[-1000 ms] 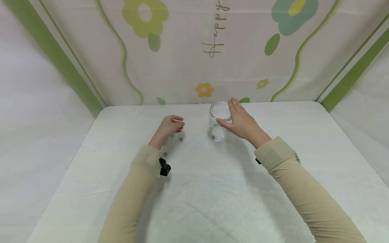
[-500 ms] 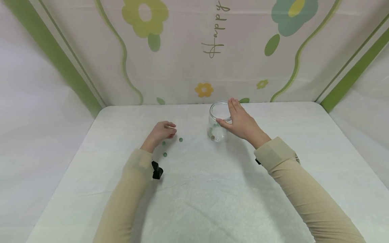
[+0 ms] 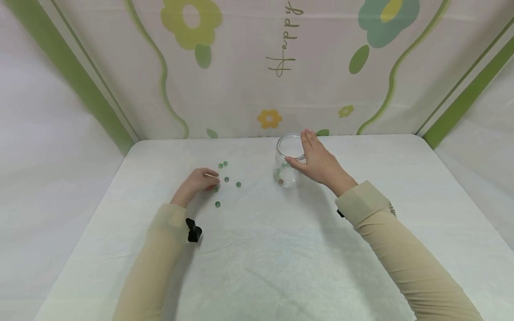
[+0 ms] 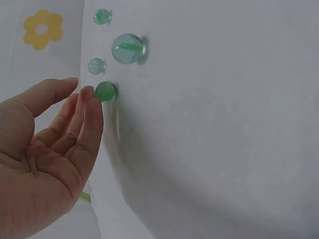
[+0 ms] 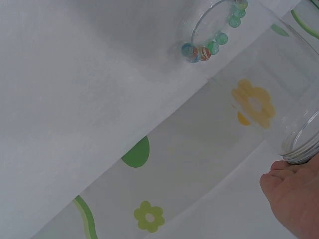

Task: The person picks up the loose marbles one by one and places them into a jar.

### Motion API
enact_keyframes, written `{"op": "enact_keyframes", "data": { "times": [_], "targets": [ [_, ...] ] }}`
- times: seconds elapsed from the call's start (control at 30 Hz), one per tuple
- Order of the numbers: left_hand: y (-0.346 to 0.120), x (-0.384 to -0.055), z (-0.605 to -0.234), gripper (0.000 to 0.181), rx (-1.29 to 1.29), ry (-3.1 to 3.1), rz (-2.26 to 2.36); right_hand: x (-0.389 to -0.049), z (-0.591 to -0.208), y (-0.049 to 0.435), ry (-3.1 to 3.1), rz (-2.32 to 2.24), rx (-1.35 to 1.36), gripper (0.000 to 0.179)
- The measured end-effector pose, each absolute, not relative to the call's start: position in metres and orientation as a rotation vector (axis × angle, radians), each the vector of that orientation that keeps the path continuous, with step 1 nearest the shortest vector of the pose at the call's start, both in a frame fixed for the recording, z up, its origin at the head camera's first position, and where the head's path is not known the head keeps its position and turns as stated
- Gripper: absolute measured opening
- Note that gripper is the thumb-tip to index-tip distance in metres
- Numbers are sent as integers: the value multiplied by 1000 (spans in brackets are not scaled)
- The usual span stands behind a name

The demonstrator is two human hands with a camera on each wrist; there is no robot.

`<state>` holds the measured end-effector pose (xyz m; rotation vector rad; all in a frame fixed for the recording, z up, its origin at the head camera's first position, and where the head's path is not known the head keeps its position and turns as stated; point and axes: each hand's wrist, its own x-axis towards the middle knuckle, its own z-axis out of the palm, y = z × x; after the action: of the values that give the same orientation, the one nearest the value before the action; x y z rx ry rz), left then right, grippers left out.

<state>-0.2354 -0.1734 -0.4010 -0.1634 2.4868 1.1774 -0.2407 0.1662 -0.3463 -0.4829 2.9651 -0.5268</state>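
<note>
While the right hand (image 3: 320, 164) holds the jar (image 3: 287, 171) at its rim, thumb on the near side and fingers toward the far side, the left hand (image 3: 196, 182) hovers low over the table (image 3: 281, 267), well apart from it. The left thumb and fingers are loosely bent, with a gap between them.

At the left fingertips sits a green marble (image 4: 106, 91); whether they touch cannot be told. Five other loose marbles lie around it on the table: a pair (image 3: 222, 164) near the back edge, one in the middle (image 3: 226, 179), one toward the jar (image 3: 238, 184) and one nearest the person (image 3: 217, 204).

The jar is clear and stands upright near the back of the table. Inside, marbles line the edge of its bottom: several green ones (image 5: 222, 38), a blue one (image 5: 188, 50) and a red-and-white one (image 5: 205, 54). Behind rises a flowered curtain (image 3: 233, 89).
</note>
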Motion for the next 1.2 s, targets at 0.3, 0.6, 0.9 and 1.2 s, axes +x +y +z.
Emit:
{"op": "enact_keyframes", "data": {
  "times": [0.3, 0.6, 0.9, 1.2],
  "targets": [
    [-186, -231, -408, 45, -139, 2473, 1156, -240, -346, 166, 2956, -534, -480, 94],
    [-189, -232, -409, 45, -131, 2457, 1124, -241, -346, 166, 2956, -531, -480, 94],
    [-191, -231, -412, 44, -115, 2485, 1082, -241, -346, 166, 2951, -535, -479, 94],
    [-191, -230, -412, 42, -99, 2524, 1015, -240, -347, 167, 2962, -547, -485, 94]
  ]
}}
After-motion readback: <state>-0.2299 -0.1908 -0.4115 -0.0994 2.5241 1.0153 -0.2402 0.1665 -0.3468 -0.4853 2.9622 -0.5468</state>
